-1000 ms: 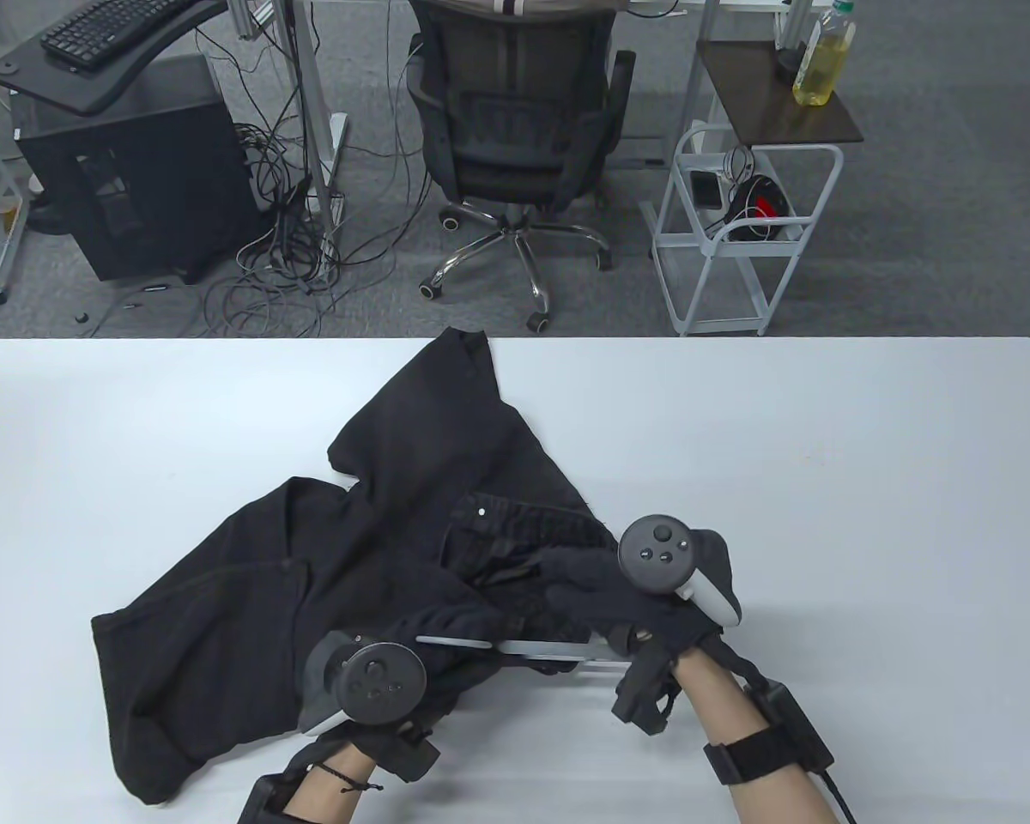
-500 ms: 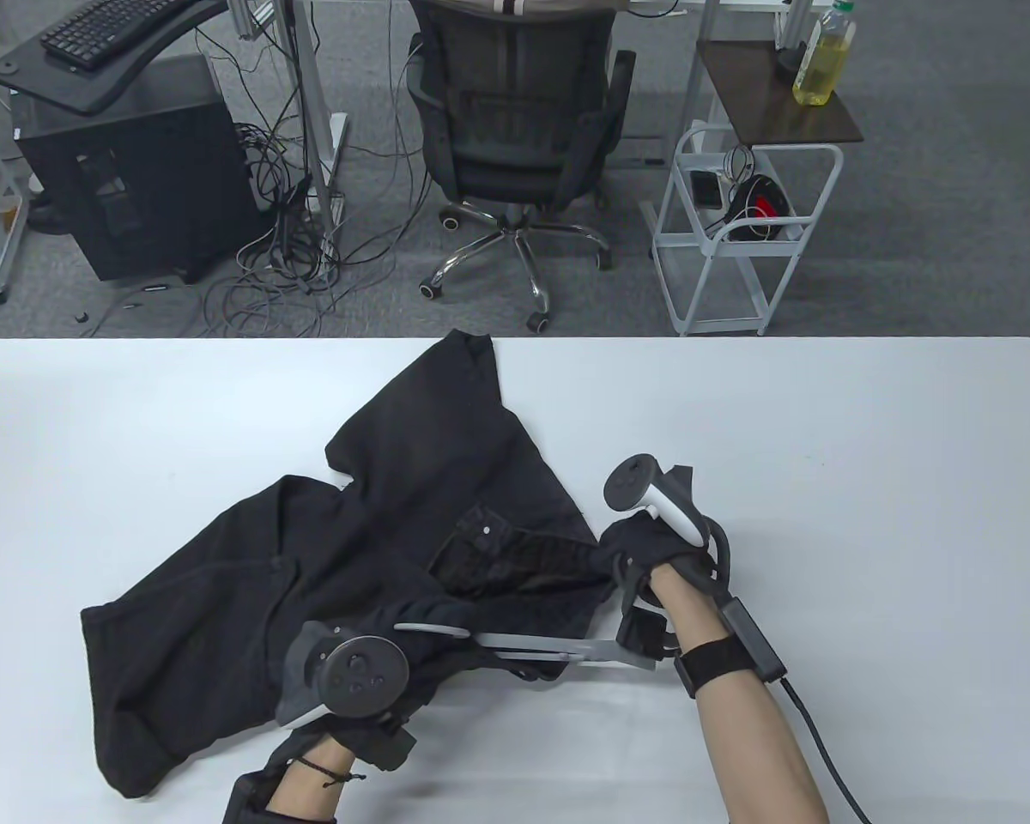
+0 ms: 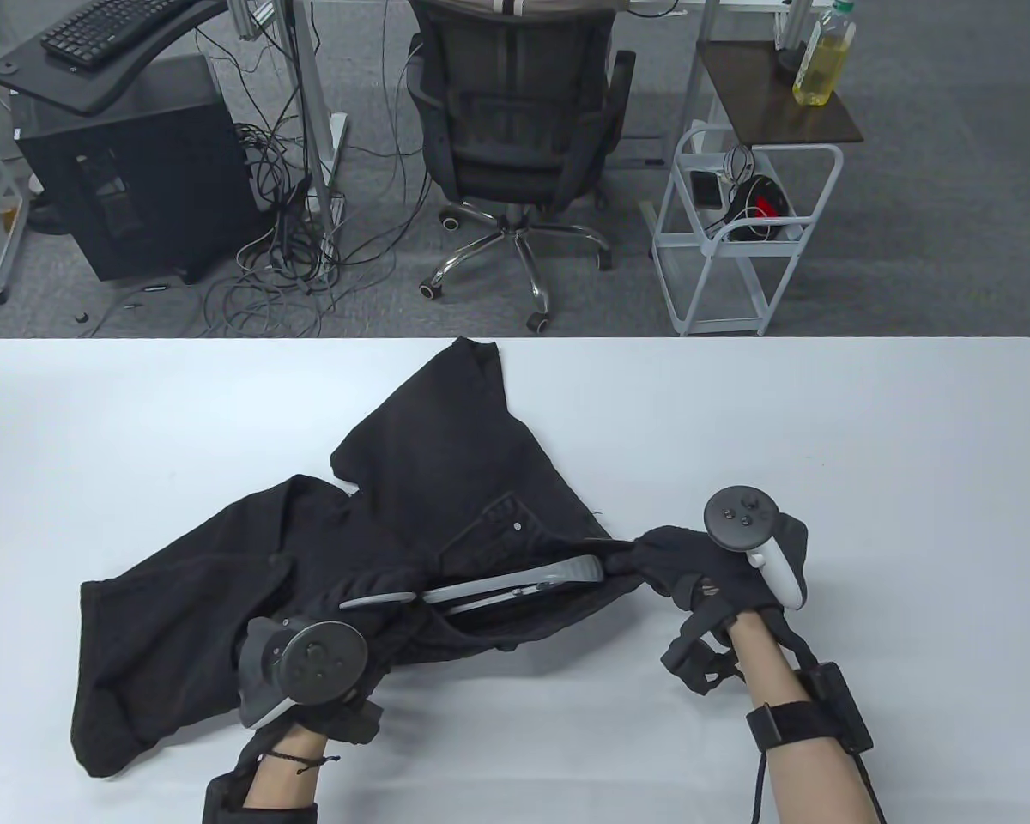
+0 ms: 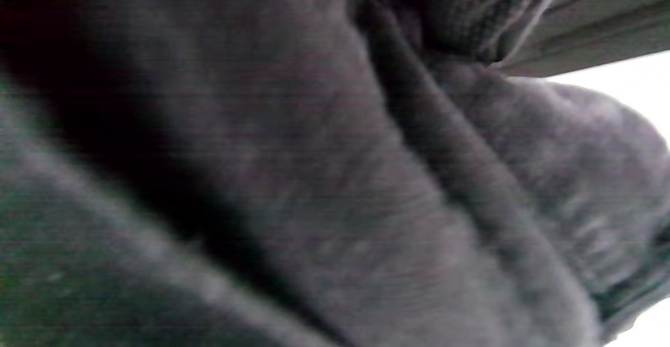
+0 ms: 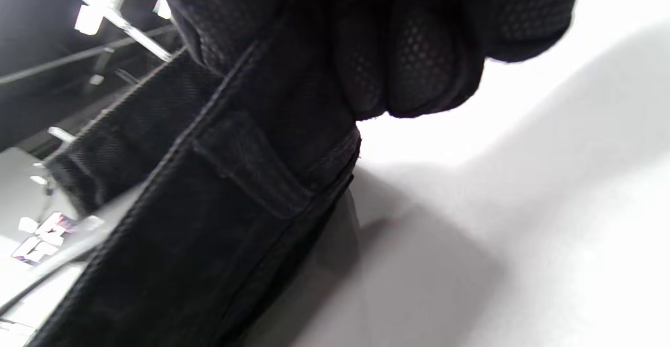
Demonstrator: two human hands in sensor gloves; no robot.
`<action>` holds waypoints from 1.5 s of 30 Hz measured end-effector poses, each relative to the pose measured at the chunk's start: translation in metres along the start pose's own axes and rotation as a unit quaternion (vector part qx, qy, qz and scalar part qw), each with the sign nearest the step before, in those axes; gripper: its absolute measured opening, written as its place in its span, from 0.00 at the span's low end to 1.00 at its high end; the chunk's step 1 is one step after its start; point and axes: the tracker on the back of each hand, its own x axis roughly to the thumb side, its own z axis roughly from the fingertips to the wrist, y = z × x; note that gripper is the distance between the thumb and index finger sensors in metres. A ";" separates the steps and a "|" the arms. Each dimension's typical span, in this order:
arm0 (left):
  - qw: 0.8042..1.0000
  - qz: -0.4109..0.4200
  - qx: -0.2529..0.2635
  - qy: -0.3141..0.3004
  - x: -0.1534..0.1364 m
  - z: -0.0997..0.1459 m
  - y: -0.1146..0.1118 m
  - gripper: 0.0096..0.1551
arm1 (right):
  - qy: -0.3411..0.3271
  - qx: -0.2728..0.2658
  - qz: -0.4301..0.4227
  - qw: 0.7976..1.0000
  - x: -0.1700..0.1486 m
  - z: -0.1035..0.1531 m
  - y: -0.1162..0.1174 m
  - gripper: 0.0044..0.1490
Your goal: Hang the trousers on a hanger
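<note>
Your matt black woven cloth trousers, smooth grey plastic hanger, smooth matt white table.

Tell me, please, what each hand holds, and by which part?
Right hand grips the trousers by the waistband edge; the left hand's hold is hidden under the fabric.

A white table fills the lower half of the table view; grey carpet is seen beyond it; a black office chair stands at the middle, a dark cabinet and tangled cables to the left; a white trolley is set to the right, a bottle on a brown shelf above it.
</note>
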 end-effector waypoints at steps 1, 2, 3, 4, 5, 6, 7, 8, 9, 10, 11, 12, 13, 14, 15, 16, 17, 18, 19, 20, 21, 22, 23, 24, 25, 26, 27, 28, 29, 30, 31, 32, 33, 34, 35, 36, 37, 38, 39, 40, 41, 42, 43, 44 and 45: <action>1.000 0.002 -0.006 -0.005 0.001 -0.001 -0.003 0.27 | -0.009 -0.013 0.008 1.000 0.002 0.006 -0.001 0.26; 1.000 0.001 -0.020 -0.014 0.005 -0.001 -0.007 0.27 | -0.029 -0.027 0.019 0.999 0.006 0.015 -0.003 0.26; 0.999 -0.003 -0.028 -0.021 0.007 -0.002 -0.010 0.27 | -0.040 -0.032 0.024 0.998 0.007 0.021 -0.004 0.26; 0.999 -0.014 -0.034 -0.027 0.012 -0.002 -0.013 0.27 | -0.056 -0.041 0.023 0.997 0.011 0.030 -0.006 0.26; 0.999 -0.019 -0.034 -0.030 0.014 -0.003 -0.015 0.27 | -0.068 -0.044 0.020 0.997 0.014 0.036 -0.007 0.25; 0.999 -0.015 -0.035 -0.033 0.017 -0.003 -0.018 0.27 | -0.082 -0.047 0.021 0.995 0.021 0.044 -0.008 0.25; 0.999 -0.016 -0.034 -0.037 0.021 -0.003 -0.020 0.27 | -0.099 -0.049 0.019 0.994 0.029 0.051 -0.007 0.25; 0.998 -0.020 -0.033 -0.040 0.023 -0.003 -0.022 0.27 | -0.112 -0.048 0.021 0.992 0.035 0.057 -0.006 0.25; 0.998 -0.029 -0.032 -0.045 0.027 -0.003 -0.024 0.27 | -0.135 -0.047 0.025 0.989 0.046 0.065 -0.002 0.25; 0.998 -0.032 -0.034 -0.049 0.029 -0.003 -0.026 0.27 | -0.148 -0.046 0.030 0.987 0.053 0.070 0.001 0.26; 0.997 -0.031 -0.040 -0.056 0.032 -0.003 -0.028 0.27 | -0.170 -0.039 0.041 0.984 0.063 0.078 0.008 0.25; 0.997 -0.029 -0.044 -0.063 0.035 -0.003 -0.030 0.27 | -0.185 -0.034 0.044 0.981 0.070 0.083 0.014 0.26; 0.995 -0.030 -0.055 -0.073 0.040 -0.003 -0.033 0.27 | -0.206 -0.028 0.042 0.977 0.079 0.089 0.023 0.26; 0.994 -0.024 -0.060 -0.089 0.045 -0.002 -0.035 0.27 | -0.221 -0.029 0.041 0.974 0.086 0.093 0.033 0.26; 0.993 -0.023 -0.061 -0.095 0.050 -0.001 -0.036 0.27 | -0.230 -0.036 0.043 0.972 0.089 0.095 0.041 0.26; 0.992 -0.030 -0.063 -0.110 0.056 -0.001 -0.035 0.27 | -0.235 -0.064 0.064 0.968 0.093 0.097 0.053 0.26; 0.990 -0.024 -0.066 -0.119 0.060 0.000 -0.035 0.27 | -0.237 -0.079 0.088 0.964 0.093 0.097 0.060 0.27; 0.990 -0.019 -0.070 -0.122 0.063 0.002 -0.035 0.27 | -0.257 -0.073 0.119 0.956 0.093 0.094 0.069 0.31; 0.989 -0.018 -0.075 -0.129 0.065 0.003 -0.035 0.27 | -0.279 -0.010 0.138 0.950 0.093 0.091 0.077 0.38; 0.988 -0.019 -0.074 -0.131 0.065 0.004 -0.034 0.27 | -0.283 0.053 0.142 0.947 0.092 0.089 0.082 0.45; 0.989 -0.018 -0.075 -0.130 0.064 0.004 -0.034 0.27 | -0.278 0.114 0.139 0.944 0.089 0.088 0.086 0.50; 0.988 -0.012 -0.075 -0.131 0.061 0.003 -0.032 0.27 | -0.271 0.143 0.143 0.941 0.086 0.087 0.087 0.54; 0.989 0.005 -0.076 -0.129 0.058 0.003 -0.032 0.28 | -0.268 0.157 0.149 0.939 0.081 0.084 0.087 0.55; 0.988 0.015 -0.079 -0.129 0.058 0.002 -0.032 0.29 | -0.261 0.156 0.155 0.940 0.077 0.082 0.087 0.54; 0.988 0.017 -0.078 -0.131 0.060 0.003 -0.032 0.29 | -0.249 0.150 0.173 0.941 0.073 0.078 0.089 0.53; 0.988 0.015 -0.076 -0.134 0.061 0.003 -0.032 0.30 | -0.245 0.150 0.184 0.940 0.071 0.076 0.091 0.52; 0.988 0.014 -0.077 -0.137 0.063 0.004 -0.033 0.30 | -0.241 0.134 0.193 0.942 0.068 0.073 0.094 0.49; 0.987 0.015 -0.079 -0.138 0.066 0.005 -0.033 0.30 | -0.233 0.115 0.207 0.943 0.067 0.071 0.098 0.47; 0.987 0.011 -0.082 -0.140 0.067 0.005 -0.033 0.31 | -0.226 0.097 0.225 0.943 0.065 0.069 0.103 0.45; 0.986 0.008 -0.083 -0.142 0.068 0.005 -0.033 0.31 | -0.216 0.083 0.242 0.942 0.064 0.067 0.107 0.41; 0.986 0.003 -0.086 -0.144 0.068 0.005 -0.035 0.32 | -0.208 0.066 0.256 0.942 0.062 0.064 0.110 0.37; 0.986 -0.007 -0.089 -0.143 0.067 0.005 -0.035 0.33 | -0.209 0.053 0.251 0.944 0.061 0.063 0.110 0.34; 0.986 -0.020 -0.090 -0.138 0.064 0.004 -0.037 0.33 | -0.210 0.044 0.238 0.947 0.060 0.061 0.109 0.33; 0.986 -0.026 -0.101 -0.128 0.061 0.003 -0.038 0.35 | -0.205 0.041 0.233 0.950 0.059 0.060 0.108 0.33; 0.986 -0.028 -0.114 -0.114 0.056 0.001 -0.039 0.37 | -0.200 0.033 0.230 0.952 0.056 0.059 0.106 0.32; 0.987 -0.016 -0.131 -0.097 0.049 0.000 -0.041 0.38 | -0.199 0.021 0.227 0.953 0.053 0.058 0.106 0.32; 0.986 -0.001 -0.139 -0.088 0.045 -0.001 -0.042 0.39 | -0.200 0.018 0.225 0.953 0.052 0.058 0.105 0.32; 0.986 0.014 -0.148 -0.076 0.040 -0.002 -0.043 0.40 | -0.202 0.015 0.219 0.954 0.050 0.057 0.103 0.31; 0.985 0.007 -0.159 -0.060 0.034 -0.002 -0.044 0.41 | -0.200 0.017 0.216 0.955 0.048 0.057 0.102 0.31; 0.985 -0.001 -0.163 -0.054 0.031 -0.002 -0.044 0.41 | -0.200 0.018 0.217 0.955 0.047 0.058 0.102 0.32; 0.984 -0.010 -0.169 -0.051 0.026 -0.003 -0.043 0.39 | -0.198 0.020 0.215 0.956 0.045 0.057 0.100 0.31; 0.982 0.000 -0.182 -0.040 0.022 -0.004 -0.042 0.37 | -0.195 0.029 0.207 0.958 0.042 0.056 0.099 0.31; 0.981 0.006 -0.192 -0.033 0.020 -0.005 -0.042 0.36 | -0.192 0.034 0.199 0.960 0.039 0.055 0.098 0.31; 0.979 0.010 -0.202 -0.022 0.016 -0.005 -0.041 0.35 | -0.184 0.042 0.181 0.965 0.033 0.052 0.095 0.31; 0.979 0.007 -0.205 -0.016 0.013 -0.005 -0.041 0.35 | -0.182 0.046 0.166 0.968 0.029 0.050 0.094 0.31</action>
